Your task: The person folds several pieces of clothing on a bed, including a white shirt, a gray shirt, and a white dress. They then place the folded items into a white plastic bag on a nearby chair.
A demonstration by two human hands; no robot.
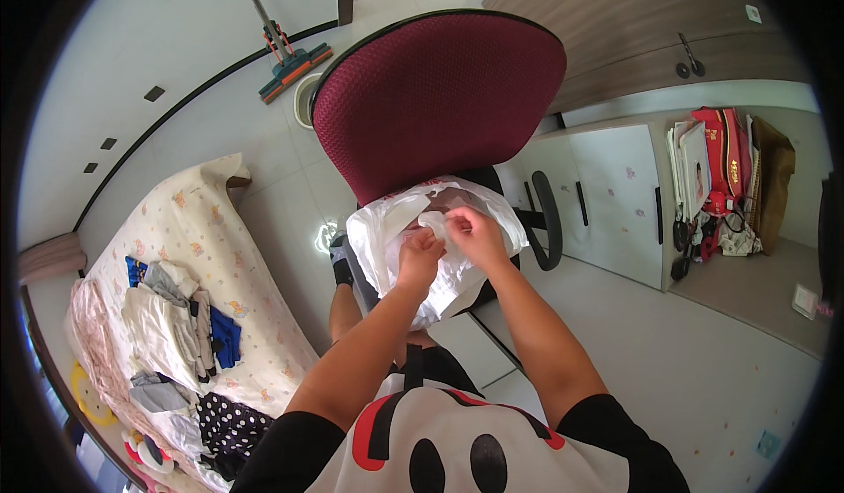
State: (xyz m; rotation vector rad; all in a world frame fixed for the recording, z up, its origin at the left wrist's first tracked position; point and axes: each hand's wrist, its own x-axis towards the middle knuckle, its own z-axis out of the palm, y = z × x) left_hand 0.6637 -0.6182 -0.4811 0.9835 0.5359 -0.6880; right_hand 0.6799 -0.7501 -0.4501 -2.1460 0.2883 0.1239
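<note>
A white plastic bag (pixel 372 242) rests on the seat of an office chair with a burgundy mesh back (pixel 442 97). My left hand (pixel 421 256) and my right hand (pixel 478 237) are close together over the bag's mouth. Thin white plastic is pinched in the fingers of both, with a crumpled piece of it between them. Something pinkish-brown shows through the plastic behind my hands; what it is I cannot tell.
On the left, a bed (pixel 264 256) with a patterned sheet bears a pile of clothes (pixel 161 325). A squeegee-type mop (pixel 293 68) leans beside a pale bin (pixel 303 101). The chair's black armrest (pixel 547 219) stands near white cabinets (pixel 613 190). Bags and papers (pixel 689 170) fill the right shelf.
</note>
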